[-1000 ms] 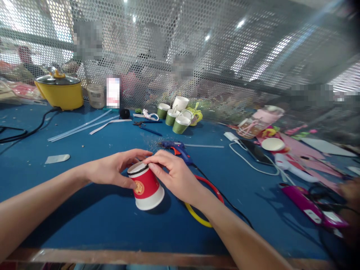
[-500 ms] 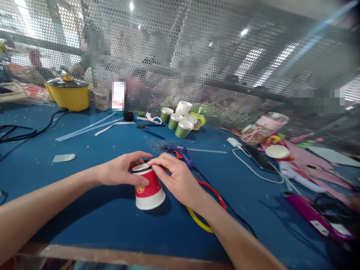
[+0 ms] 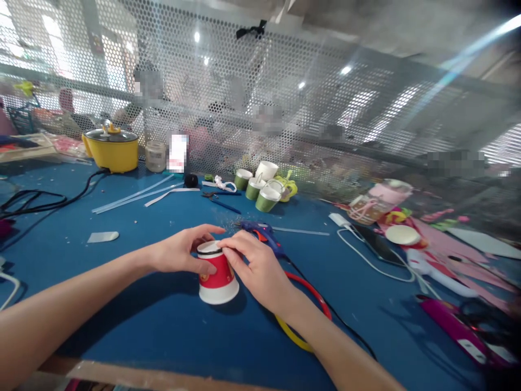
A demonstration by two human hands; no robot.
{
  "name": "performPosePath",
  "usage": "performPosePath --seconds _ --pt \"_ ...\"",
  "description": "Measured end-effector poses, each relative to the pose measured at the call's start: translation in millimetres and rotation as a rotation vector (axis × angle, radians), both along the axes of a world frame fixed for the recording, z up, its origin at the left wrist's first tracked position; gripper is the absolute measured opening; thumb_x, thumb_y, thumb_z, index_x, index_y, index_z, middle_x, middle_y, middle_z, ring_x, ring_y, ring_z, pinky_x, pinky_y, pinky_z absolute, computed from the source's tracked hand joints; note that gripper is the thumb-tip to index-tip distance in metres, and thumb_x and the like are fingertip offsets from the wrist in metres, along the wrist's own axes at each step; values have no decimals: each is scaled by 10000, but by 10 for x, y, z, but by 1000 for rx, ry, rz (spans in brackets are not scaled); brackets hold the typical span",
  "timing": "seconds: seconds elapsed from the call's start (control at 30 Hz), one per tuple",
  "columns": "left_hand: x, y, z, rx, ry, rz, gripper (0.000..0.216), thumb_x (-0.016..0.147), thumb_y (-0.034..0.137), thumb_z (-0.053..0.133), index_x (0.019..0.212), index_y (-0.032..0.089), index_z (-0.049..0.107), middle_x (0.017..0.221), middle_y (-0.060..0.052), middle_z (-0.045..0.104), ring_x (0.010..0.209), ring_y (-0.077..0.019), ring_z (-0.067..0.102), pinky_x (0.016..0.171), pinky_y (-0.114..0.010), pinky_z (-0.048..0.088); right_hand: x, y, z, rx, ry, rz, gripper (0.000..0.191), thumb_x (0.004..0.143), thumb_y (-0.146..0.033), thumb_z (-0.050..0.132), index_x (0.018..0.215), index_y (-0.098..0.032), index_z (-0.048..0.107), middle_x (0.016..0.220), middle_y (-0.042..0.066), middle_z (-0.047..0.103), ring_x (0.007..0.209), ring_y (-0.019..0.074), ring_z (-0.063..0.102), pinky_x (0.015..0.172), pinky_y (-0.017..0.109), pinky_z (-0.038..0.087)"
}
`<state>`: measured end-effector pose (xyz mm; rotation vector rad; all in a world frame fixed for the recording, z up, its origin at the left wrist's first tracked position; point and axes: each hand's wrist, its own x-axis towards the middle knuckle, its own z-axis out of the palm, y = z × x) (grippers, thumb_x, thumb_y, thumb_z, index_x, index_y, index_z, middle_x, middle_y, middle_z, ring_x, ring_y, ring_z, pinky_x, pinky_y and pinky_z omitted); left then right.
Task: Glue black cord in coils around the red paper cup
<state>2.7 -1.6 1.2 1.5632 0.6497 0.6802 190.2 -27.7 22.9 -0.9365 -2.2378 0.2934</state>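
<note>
An upside-down red and white paper cup (image 3: 215, 274) stands on the blue table (image 3: 122, 304), a dark band round its upturned base. My left hand (image 3: 181, 254) wraps round the cup's left side, thumb on the front. My right hand (image 3: 256, 267) presses its fingers against the cup's upper right edge. A blue glue gun (image 3: 260, 231) lies just behind my right hand. Under my right wrist lies a red and yellow ring (image 3: 303, 309).
Green cups (image 3: 260, 187) stand at the back by the perforated metal screen (image 3: 260, 98). A yellow pot (image 3: 112, 149), a jar and glue sticks (image 3: 130, 193) lie back left. A phone with white cable (image 3: 376, 244), pink craft pieces and a magenta tool (image 3: 456, 328) crowd the right.
My view has tilted up and shifted, so the cup and hands sit lower in it. Both hands stay on the cup with small finger shifts round its top.
</note>
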Motion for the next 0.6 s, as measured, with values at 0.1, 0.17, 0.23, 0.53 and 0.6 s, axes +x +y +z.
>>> performPosePath --seconds 0.1,0.17,0.23,0.53,0.6 --pt "-20 -1 4 27 11 -7 697 627 163 696 1239 182 364 1067 -71 519 998 -229 545 863 -394 431 -19 -1 45 3 -33 -1 175 842 -105 467 885 -165 625 808 49 590 768 138 581 709 262 484" --pt "-37 -4 16 54 18 -18 695 630 161 696 1241 179 367 1074 -79 528 1003 -234 546 863 -398 433 -38 -12 80 -4 -60 -6 173 842 -112 470 879 -168 629 805 49 589 767 139 583 712 263 483" --pt "-54 -5 31 78 19 -19 698 631 154 693 1245 180 364 1084 -83 536 997 -231 549 860 -394 439 -63 -24 99 -5 -80 -20 176 843 -115 470 874 -173 633 803 47 589 767 140 584 712 266 482" --pt "-111 34 79 165 105 -2 705 657 192 662 1272 171 318 1150 -108 531 1052 -233 525 902 -413 417 -155 13 15 48 -33 -91 185 843 -110 461 871 -181 630 798 44 583 773 149 584 710 283 487" --pt "-121 35 100 232 145 26 684 665 213 658 1266 177 332 1157 -104 529 1066 -230 511 917 -411 404 -152 15 7 40 -26 -92 187 842 -106 461 869 -185 628 804 43 584 782 150 584 722 286 485"
